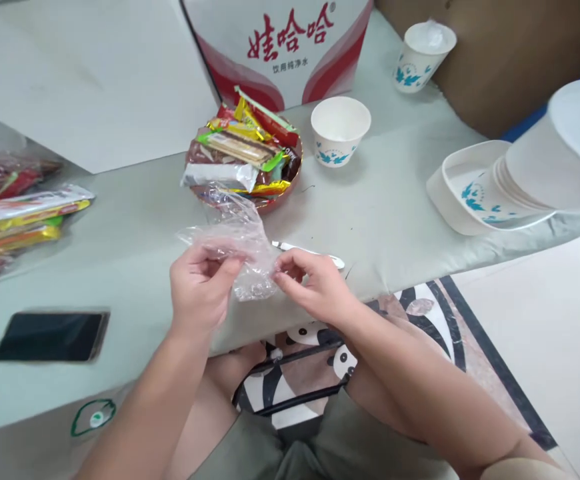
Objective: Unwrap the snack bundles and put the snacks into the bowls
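Note:
A clear, crinkled plastic bag [243,227] stretches between my hands above the table's front edge. My left hand [205,280] is closed on its left side, thumb pressed against the fingers. My right hand [315,280] pinches the bag's right edge with thumb and fingertips. Just behind my right hand a slim white utility knife or pen-like tool [337,262] lies on the table, partly covered by that hand. Beyond the bag stands a round reddish bowl [295,180] heaped with wrapped snack bars [240,148]; the bag's far end hangs against its front.
A paper cup [340,133] stands right of the bowl, another cup [415,67] holding crumpled plastic behind it. White containers [450,200] sit at the right edge. A water carton [290,40] stands at the back. Leftward are a phone [53,337] and packaged snacks [30,207].

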### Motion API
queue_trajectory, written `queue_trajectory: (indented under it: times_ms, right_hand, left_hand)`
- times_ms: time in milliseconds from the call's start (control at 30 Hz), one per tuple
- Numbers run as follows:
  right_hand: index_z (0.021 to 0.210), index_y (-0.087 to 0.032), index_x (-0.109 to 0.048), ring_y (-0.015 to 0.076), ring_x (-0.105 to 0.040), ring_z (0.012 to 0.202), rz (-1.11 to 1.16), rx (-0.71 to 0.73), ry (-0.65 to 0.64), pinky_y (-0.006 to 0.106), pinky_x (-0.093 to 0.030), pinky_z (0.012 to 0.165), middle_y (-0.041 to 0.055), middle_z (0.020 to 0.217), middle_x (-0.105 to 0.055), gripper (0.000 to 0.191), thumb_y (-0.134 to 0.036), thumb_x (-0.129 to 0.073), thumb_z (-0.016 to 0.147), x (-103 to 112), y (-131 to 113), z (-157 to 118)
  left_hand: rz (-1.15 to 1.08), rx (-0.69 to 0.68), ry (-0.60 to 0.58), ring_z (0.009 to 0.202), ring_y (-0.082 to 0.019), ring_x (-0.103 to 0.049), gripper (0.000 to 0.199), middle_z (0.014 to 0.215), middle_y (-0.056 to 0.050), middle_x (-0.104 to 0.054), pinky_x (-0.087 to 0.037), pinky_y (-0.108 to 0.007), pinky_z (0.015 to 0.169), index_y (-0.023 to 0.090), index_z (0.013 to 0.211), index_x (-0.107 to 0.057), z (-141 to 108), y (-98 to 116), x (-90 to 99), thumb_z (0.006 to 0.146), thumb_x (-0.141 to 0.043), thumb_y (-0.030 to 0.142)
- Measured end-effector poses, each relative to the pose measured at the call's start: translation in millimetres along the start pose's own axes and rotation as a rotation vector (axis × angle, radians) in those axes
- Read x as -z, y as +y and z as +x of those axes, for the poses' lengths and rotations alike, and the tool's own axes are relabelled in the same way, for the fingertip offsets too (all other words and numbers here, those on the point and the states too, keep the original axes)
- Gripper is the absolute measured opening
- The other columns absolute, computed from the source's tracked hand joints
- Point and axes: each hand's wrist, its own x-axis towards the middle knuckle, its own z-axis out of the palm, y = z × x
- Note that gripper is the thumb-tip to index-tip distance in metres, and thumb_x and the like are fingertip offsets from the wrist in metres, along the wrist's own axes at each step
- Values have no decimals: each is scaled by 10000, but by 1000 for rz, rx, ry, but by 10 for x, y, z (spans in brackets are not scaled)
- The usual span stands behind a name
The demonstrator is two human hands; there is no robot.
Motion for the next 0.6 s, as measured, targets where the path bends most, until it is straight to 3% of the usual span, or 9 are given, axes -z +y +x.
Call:
queue_trajectory:
  times_ms: [133, 300, 367, 467, 533, 600]
  right_hand:
    - [1004, -229, -602, 106, -562, 604, 135, -43, 224, 270, -454, 629, -39, 750, -606, 160, -335, -592, 885, 50, -1, 61]
    - [1014, -243, -527, 53, -572, 586, 478, -164, 587, 260, -441, 598, -8, 1058, -626, 212, -352, -580, 840, 147, -6, 256]
    - [990, -244, -509, 42, -557, 549, 598, -224, 637, 248, -418, 556, -22, 1032, -602, 216, -362, -570, 820, 189, -18, 331]
    - [979, -249, -510, 39, -542, 516, 689, -256, 641, 238, -405, 530, -45, 955, -562, 228, -382, -584, 809, 242, -44, 377]
    - [963, -247, -516, 35, -533, 501, 709, -263, 631, 236, -402, 523, -49, 939, -553, 221, -382, -590, 805, 275, -59, 373]
    - [950, -244, -523, 33, -524, 490, 726, -273, 628, 236, -404, 523, -54, 915, -548, 218, -384, -594, 798, 307, -68, 361]
  left_hand:
    - [114, -166, -95, 720, -129, -703, 121, 762, 36, -745, -570, -236, 657, 268, 782, -756, 280, 209, -292, 749, -835, 182]
    - [131, -149, -235, 634, -113, -606, 222, 729, 36, -652, -484, -246, 588, 215, 827, -592, 998, 460, -1081, 798, -772, 88]
    - [233, -202, -312, 642, -93, -578, 268, 725, 45, -617, -460, -232, 615, 197, 861, -574, 1342, 500, -1407, 786, -705, -25]
    - [441, -395, -346, 691, -54, -481, 281, 732, 47, -529, -404, -196, 660, 183, 717, -527, 1799, 497, -1792, 810, -635, -58]
    - [448, -341, -370, 700, -56, -460, 285, 734, 49, -515, -434, -199, 693, 185, 723, -522, 2007, 461, -1962, 792, -580, -85]
    - [477, -194, -432, 675, -73, -485, 269, 698, 42, -518, -501, -258, 733, 175, 721, -529, 2119, 408, -2070, 765, -570, -87]
